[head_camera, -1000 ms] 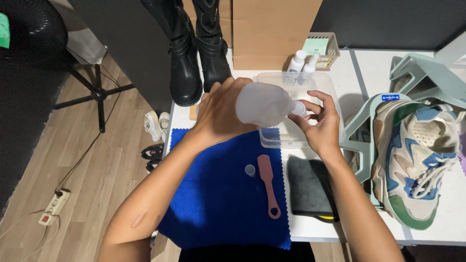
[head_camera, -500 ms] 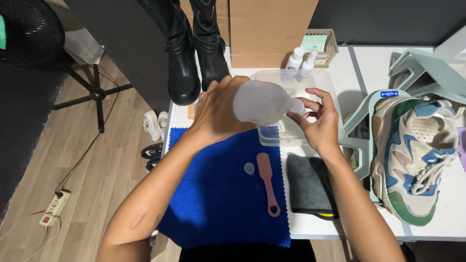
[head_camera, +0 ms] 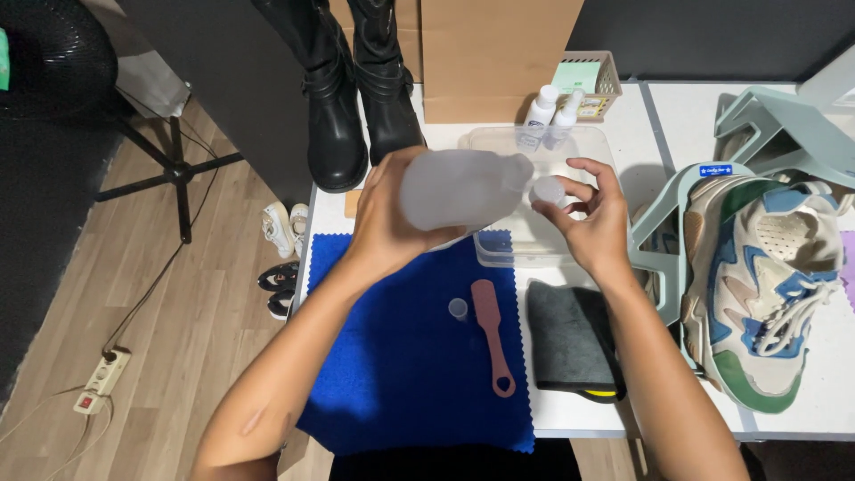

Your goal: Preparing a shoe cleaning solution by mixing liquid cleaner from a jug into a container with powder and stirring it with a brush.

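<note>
Left hand: the left hand [head_camera: 387, 218] is wrapped round the body of a translucent white plastic bottle [head_camera: 463, 187], fingers closed on it, holding it tipped on its side above the counter.
Bottle: it lies nearly level in the air, neck pointing toward the right hand, over the near edge of a clear plastic tub [head_camera: 534, 245].
Right hand: the right hand [head_camera: 592, 218] has its fingers curled and pinched round a small white cap [head_camera: 548, 191] right at the bottle's neck; whether the cap is on the neck or just off it cannot be told.
Tub: it sits on the white counter [head_camera: 802, 419] just beyond the blue cloth, touching or slightly overlapping the cloth's far edge.
Blue cloth: a blue cloth [head_camera: 401, 374] is spread on the counter below both hands; on it lie a pink long-handled brush [head_camera: 492, 334] and, just beside it, a small clear cap [head_camera: 458, 309].
Grey cloth: a folded dark grey cloth [head_camera: 570, 334] lies just to the right of the blue one, under the right forearm.
Behind the tub: two small white bottles [head_camera: 550, 114] stand near a small basket [head_camera: 592, 76].
Right side: a white, blue and green sneaker [head_camera: 766, 285] rests on a pale green stand [head_camera: 775, 120].
Left edge: a pair of black boots [head_camera: 347, 89] stands at the counter's far left corner.
</note>
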